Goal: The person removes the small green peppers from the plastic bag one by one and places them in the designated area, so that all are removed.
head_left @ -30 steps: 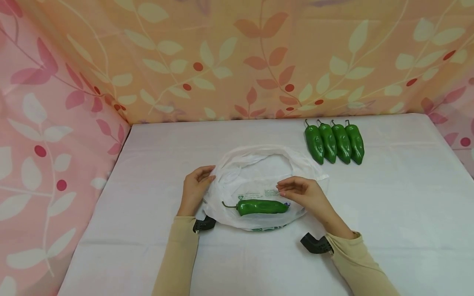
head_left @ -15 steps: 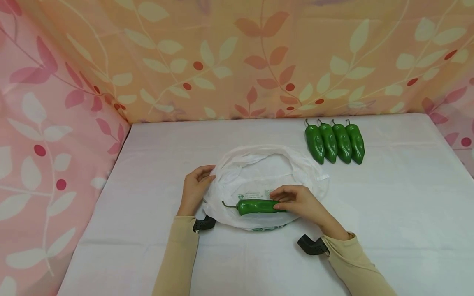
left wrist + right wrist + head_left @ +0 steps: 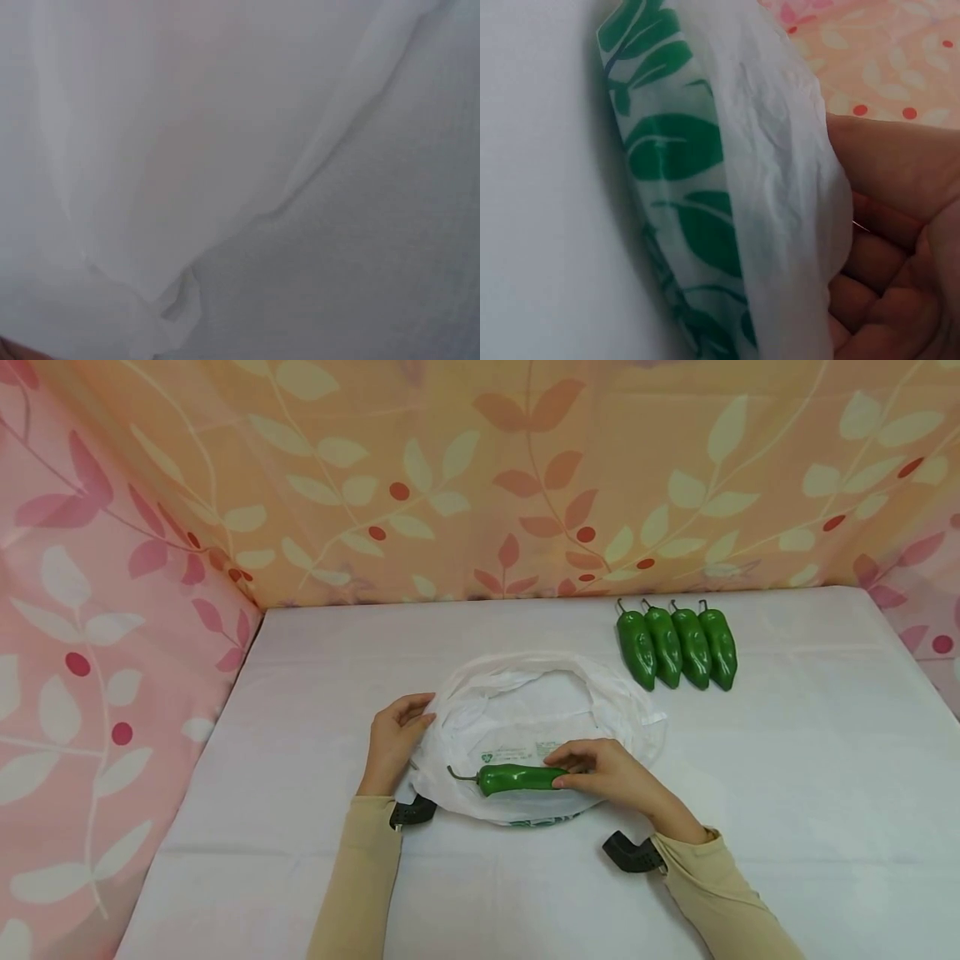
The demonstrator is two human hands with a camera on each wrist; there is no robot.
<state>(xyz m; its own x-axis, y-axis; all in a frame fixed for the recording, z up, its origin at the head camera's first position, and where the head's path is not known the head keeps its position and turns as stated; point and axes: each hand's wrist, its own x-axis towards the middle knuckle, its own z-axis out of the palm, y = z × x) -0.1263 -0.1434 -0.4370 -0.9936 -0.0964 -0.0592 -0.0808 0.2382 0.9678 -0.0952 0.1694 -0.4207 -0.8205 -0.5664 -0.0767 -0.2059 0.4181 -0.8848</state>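
Note:
A white plastic bag (image 3: 517,668) with green print lies spread with its mouth facing up. Inside it, near the front rim, a long green pepper (image 3: 517,778) lies crosswise, stem to the left. My right hand (image 3: 611,777) reaches over the bag's right side and grips the pepper's tip end between thumb and fingers. At the left rim of the bag my left hand (image 3: 393,739) pinches the plastic. In the right wrist view the bag's leaf-printed side (image 3: 679,150) stands before the right hand (image 3: 900,247) and hides the pepper. The left wrist view shows mostly blurred white plastic (image 3: 172,150).
Several more green peppers (image 3: 678,647) lie side by side at the back right of the white-covered table (image 3: 810,760). Leaf-patterned cloth (image 3: 420,477) hangs behind and at the sides. A black device (image 3: 633,852) is worn at each wrist.
My right hand has come down and left onto the pepper's tip end and has taken hold of it. My left hand has stayed at the bag's rim.

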